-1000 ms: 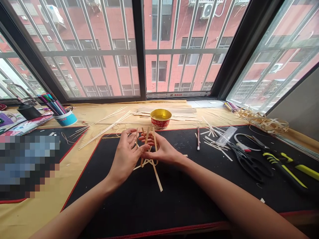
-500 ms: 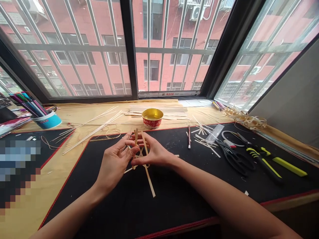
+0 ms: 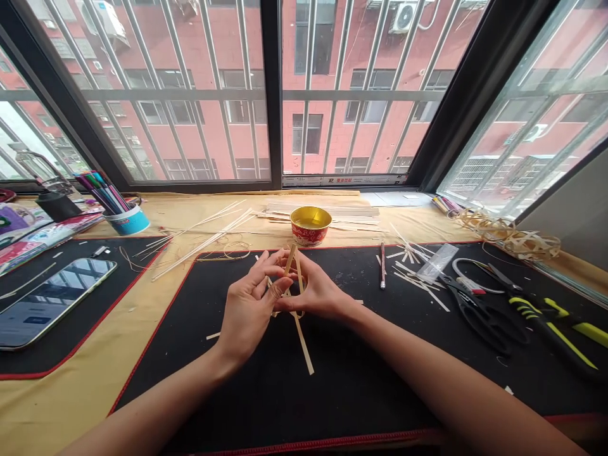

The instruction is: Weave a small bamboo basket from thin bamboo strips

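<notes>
My left hand (image 3: pixel 250 310) and my right hand (image 3: pixel 322 290) meet over the black mat (image 3: pixel 247 399), both closed on a small piece woven from thin bamboo strips (image 3: pixel 304 347). One pale strip end sticks out below the hands toward me, and others stand up between the fingers. The left thumb and fingers pinch an upright strip, while the right thumb and fingers curve round the far side of the weave. Much of the woven part is hidden behind the fingers. Just beyond the hands stands a red bowl (image 3: pixel 310 237) with a gold inside, holding clear liquid.
Loose strips (image 3: pixel 209 240) and a flat stack of them (image 3: pixel 351 218) lie toward the window. At right are a pencil (image 3: pixel 382 266), short strip pieces, scissors (image 3: pixel 475 316), pliers (image 3: pixel 551 335) and coiled shavings (image 3: pixel 513 235). A phone (image 3: pixel 57 304) and a pen cup (image 3: pixel 127 220) sit at left.
The view has swung left, so everything appears farther right and the phone and bottle at left show more fully. Both hands still hold the weave, with the upright strip leaning slightly more to the right.
</notes>
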`<state>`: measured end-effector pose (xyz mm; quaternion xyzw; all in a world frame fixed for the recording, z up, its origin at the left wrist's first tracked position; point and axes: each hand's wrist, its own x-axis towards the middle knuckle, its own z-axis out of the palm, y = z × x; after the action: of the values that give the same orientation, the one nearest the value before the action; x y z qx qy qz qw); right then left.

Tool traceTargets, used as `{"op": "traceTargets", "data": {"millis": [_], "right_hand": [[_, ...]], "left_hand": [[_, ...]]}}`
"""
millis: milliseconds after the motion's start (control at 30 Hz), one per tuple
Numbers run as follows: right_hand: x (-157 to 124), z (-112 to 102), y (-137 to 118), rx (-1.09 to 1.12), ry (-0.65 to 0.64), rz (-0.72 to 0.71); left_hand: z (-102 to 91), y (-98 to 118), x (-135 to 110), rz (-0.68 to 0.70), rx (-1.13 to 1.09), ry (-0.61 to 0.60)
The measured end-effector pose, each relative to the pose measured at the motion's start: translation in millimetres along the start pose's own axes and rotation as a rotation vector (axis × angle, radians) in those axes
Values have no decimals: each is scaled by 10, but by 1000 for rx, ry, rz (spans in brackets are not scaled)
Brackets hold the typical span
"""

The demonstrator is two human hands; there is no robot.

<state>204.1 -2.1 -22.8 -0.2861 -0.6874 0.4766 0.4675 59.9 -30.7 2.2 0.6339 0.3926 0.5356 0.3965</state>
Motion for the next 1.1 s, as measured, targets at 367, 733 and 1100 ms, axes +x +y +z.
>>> {"op": "traceTargets", "data": {"millis": [367,733,1100], "right_hand": [[5,10,49,-21,-32,-23],[9,9,28,0,-31,11],[13,5,13,-72,-6,81]], "left_hand": [[18,19,-51,17,48,-58],[14,11,13,-17,-166,56],[-476,79,472,76,241,78]]}}
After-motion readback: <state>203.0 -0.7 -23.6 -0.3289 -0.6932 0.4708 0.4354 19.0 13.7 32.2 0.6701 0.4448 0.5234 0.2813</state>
